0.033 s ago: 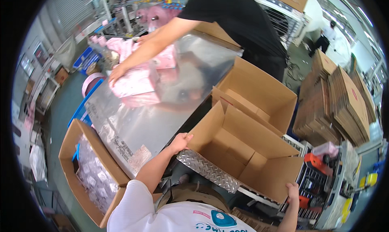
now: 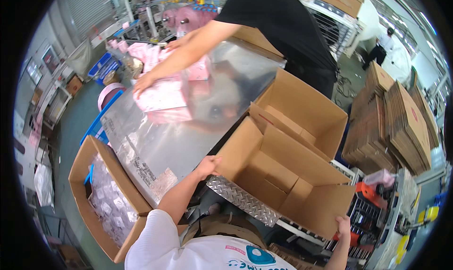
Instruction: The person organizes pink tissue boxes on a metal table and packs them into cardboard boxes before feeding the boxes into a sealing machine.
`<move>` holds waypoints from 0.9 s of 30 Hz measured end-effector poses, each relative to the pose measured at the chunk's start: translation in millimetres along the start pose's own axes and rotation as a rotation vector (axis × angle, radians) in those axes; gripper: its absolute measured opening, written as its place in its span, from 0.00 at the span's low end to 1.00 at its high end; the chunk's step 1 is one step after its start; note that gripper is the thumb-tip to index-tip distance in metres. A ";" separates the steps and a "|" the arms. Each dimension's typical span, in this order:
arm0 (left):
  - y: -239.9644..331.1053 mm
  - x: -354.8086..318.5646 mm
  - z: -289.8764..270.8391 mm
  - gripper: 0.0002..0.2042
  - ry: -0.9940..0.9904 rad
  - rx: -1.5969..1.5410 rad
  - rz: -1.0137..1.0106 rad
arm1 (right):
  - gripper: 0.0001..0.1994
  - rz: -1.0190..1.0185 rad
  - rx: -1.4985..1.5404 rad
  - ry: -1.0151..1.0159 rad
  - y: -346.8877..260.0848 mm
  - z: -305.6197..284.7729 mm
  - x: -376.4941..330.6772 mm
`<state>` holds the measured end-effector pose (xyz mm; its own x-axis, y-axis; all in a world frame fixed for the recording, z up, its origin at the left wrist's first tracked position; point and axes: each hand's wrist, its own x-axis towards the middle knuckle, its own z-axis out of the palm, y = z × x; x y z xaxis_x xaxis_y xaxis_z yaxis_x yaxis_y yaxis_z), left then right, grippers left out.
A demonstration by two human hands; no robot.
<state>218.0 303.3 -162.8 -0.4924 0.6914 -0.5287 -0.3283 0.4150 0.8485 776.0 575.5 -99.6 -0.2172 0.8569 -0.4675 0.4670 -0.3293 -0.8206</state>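
An open, unfilled cardboard box (image 2: pixel 278 168) stands in front of me, its top facing up. My left hand (image 2: pixel 209 167) is closed on its left edge, beside the metal table. Down at the near right corner, my right hand (image 2: pixel 343 225) has its fingers closed over the box's rim. A second open cardboard box (image 2: pixel 302 109) stands right behind the first. Under the near left side of my box is a strip of metal tread plate (image 2: pixel 243 199).
A co-worker in black reaches across the shiny metal table (image 2: pixel 222 93) with a hand on pink-wrapped packs (image 2: pixel 165 93). Left of me, a carton (image 2: pixel 78 175) holds clear plastic bags (image 2: pixel 111 204). Flattened cartons (image 2: pixel 377 124) are stacked at right, near an orange-and-black machine (image 2: pixel 368 199).
The view has shifted slightly. Both my hands keep their hold on the box, and its near right corner sits slightly farther right and lower in the picture.
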 end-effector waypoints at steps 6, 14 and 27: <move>-102.2 -10.5 -25.9 0.22 0.098 -0.315 -0.320 | 0.17 0.118 -0.016 -0.136 -9.9 -3.7 25.5; -227.8 -60.1 -78.6 0.17 0.555 0.265 -0.095 | 0.15 -0.033 -0.262 -0.229 -33.1 173.7 -4.0; 184.6 -8.2 -362.2 0.29 0.251 0.698 0.301 | 0.21 -0.601 -0.750 -0.635 -251.7 397.5 -60.7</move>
<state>-130.5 160.1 -10.0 -0.6734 0.7134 -0.1939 0.3869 0.5636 0.7298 330.9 448.8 4.7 -0.8703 0.3714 -0.3234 0.4883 0.5659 -0.6643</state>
